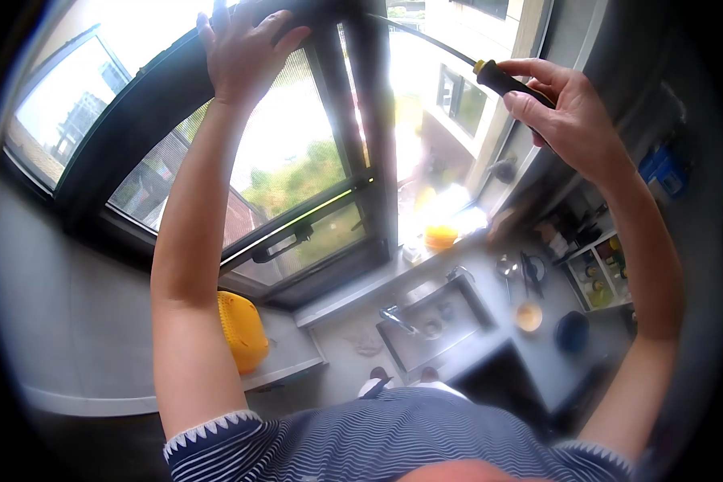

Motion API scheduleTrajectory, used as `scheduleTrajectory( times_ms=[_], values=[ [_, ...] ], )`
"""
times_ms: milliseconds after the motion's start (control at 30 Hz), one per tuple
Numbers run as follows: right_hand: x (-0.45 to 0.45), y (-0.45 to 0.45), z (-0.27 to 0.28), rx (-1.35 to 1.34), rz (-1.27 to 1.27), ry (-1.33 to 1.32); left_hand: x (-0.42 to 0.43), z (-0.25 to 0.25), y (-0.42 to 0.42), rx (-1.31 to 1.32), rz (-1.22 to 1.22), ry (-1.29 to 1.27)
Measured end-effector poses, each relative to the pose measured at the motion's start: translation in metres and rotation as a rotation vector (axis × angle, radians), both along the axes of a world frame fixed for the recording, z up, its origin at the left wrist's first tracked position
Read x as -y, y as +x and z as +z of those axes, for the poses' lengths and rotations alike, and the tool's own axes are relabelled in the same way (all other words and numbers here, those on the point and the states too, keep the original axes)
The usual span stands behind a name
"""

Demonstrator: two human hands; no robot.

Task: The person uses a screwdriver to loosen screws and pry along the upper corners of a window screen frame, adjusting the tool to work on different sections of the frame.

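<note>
My left hand (243,60) is raised at the top of the view with its fingers spread, against the upper part of a dark window frame (365,96). In my right hand (574,120) is a screwdriver (502,80) with a black and yellow handle, gripped between thumb and fingers. Its long thin shaft points up and left toward the top of the window sash. The tip is lost in the dark frame there. Mesh panes (289,145) fill the sash, and a dark window handle (283,243) sits on its lower rail.
Below lies a counter with a sink (478,304) and a faucet (398,319). A yellow basket-like container (245,331) stands at the left. An orange object (440,237) is near the sill. A bowl (528,316) and a shelf of bottles (596,277) are at the right.
</note>
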State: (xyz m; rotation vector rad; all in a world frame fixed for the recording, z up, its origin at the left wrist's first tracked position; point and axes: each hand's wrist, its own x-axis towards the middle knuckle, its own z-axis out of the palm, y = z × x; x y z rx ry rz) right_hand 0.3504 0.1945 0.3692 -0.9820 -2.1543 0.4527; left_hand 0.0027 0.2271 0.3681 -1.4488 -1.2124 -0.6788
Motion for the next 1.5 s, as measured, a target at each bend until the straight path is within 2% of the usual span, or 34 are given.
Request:
scheduleTrajectory(
  times_ms=[467, 667, 967, 1167, 1367, 1500],
  values=[
    [-0.014, -0.018, 0.002, -0.107, 0.039, -0.219, 0.001, -0.002, 0.000, 0.015, -0.020, -0.001],
    [-0.008, -0.019, 0.014, -0.154, -0.028, -0.406, 0.002, -0.001, 0.001, 0.055, -0.029, -0.029],
    [-0.014, -0.016, 0.013, -0.192, 0.016, -0.482, 0.002, 0.002, 0.002, 0.043, -0.018, -0.054],
    [-0.014, -0.014, 0.017, -0.290, 0.037, -0.671, 0.003, 0.002, 0.002, 0.076, -0.010, -0.071],
    [-0.002, -0.023, 0.023, -0.361, 0.037, -0.693, 0.003, 0.001, 0.002, 0.082, 0.009, -0.096],
    [0.002, -0.027, 0.032, -0.254, 0.040, -0.643, 0.003, 0.001, 0.002, 0.083, 0.028, -0.092]
  ],
)
